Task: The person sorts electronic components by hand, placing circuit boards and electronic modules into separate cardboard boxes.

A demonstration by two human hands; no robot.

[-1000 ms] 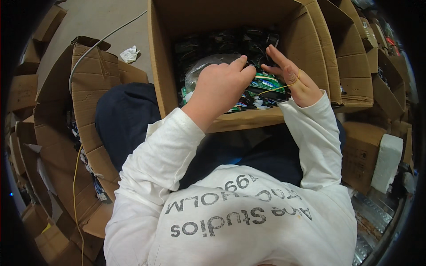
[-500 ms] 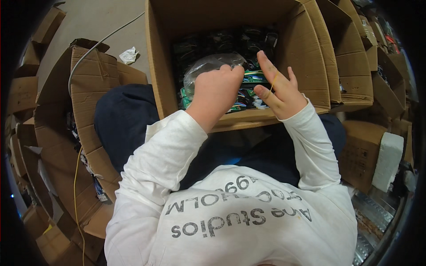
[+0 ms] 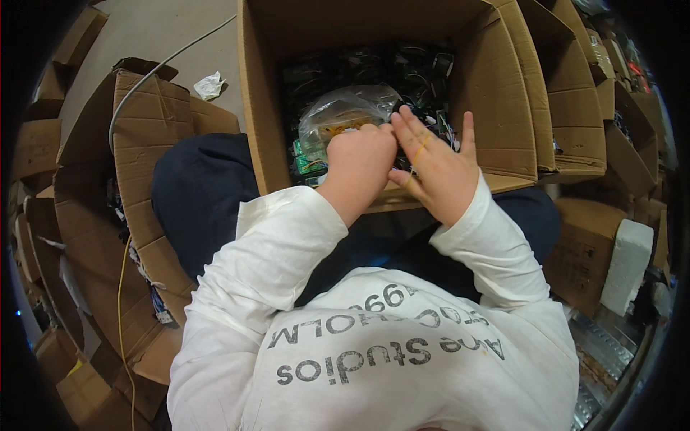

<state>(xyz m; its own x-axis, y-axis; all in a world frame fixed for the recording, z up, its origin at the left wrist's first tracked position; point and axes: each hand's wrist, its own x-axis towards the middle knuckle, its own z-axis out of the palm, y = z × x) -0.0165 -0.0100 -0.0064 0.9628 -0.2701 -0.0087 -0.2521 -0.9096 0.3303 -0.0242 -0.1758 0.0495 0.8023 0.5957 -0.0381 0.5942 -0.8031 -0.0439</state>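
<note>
My left hand is closed in a fist over the near part of a cardboard box; what it grips is hidden. Beside it is my right hand, fingers spread, its fingertips against the left fist. A yellow rubber band is looped around the right fingers. Behind the left fist lies a clear plastic bag with orange-yellow bands inside. Left of that fist, a green circuit board shows in the box. Dark parts with thin wires fill the box farther back.
More open cardboard boxes stand left and right. A white foam block leans by a closed carton. A grey cable crosses the floor side, near a crumpled white paper. A yellow cord hangs at left.
My right hand has moved left and down against the left fist. The left fist has shifted slightly right and nearer. The green board and coloured wires between the hands are now covered.
</note>
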